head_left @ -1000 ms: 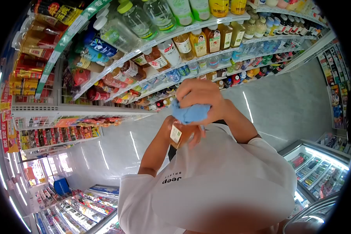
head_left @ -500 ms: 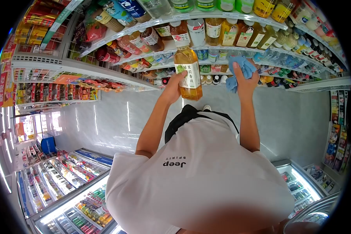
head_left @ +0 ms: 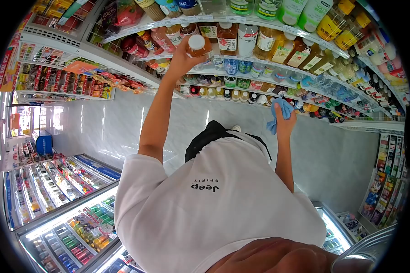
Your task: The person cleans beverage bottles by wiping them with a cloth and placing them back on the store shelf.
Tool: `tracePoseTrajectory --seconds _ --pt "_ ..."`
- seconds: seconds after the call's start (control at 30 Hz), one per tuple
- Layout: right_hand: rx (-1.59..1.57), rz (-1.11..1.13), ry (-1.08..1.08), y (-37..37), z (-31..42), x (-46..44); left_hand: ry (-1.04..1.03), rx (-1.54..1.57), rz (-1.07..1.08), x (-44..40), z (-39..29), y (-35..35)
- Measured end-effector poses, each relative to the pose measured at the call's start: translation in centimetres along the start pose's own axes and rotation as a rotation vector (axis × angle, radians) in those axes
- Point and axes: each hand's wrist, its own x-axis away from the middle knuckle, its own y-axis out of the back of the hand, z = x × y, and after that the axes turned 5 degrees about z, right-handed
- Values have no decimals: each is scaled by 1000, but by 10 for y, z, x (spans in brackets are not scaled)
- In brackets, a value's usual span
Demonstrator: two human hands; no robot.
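My left hand (head_left: 182, 60) is up at the drinks shelf, closed around a bottle of amber tea (head_left: 199, 47) with a white cap. The bottle's cap end faces me, and its lower part is largely hidden behind the cap and my fingers. It is at the shelf's front, beside other bottled drinks; whether its base rests on the shelf I cannot tell. My right hand (head_left: 285, 123) is lower, in front of the bottom shelves, with a crumpled blue cloth (head_left: 282, 111) gripped between thumb and fingers.
Curved shelves (head_left: 241, 20) packed with bottles stand ahead of me. A wire rack (head_left: 54, 45) with snack packets is on the left. Lit chiller cabinets (head_left: 68, 214) are behind me, and a grey tiled floor (head_left: 332, 154) lies around my feet.
My left hand has lifted the tea bottle up and forward to the shelf, its cap now turned toward me. My right hand with the cloth has come down and slightly nearer my body.
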Motion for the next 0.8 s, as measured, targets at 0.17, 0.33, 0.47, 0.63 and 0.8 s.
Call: tracePoseTrajectory --seconds 0.17,0.33,0.47,0.63,0.8 --pt "31 2 -56 7 -13 3 -129 -66 -61 -21 18 -4" --pt "48 3 -97 4 -8 5 -79 -244 -91 -32 16 -9" --pt "36 15 -121 0 -1 10 -150 -429 -130 -40 31 -20" --pt "60 24 -122 2 -5 10 -79 -608 -106 -39 17 -27" --pt "1 29 -139 2 0 11 -45 -596 -160 -40 22 -30"
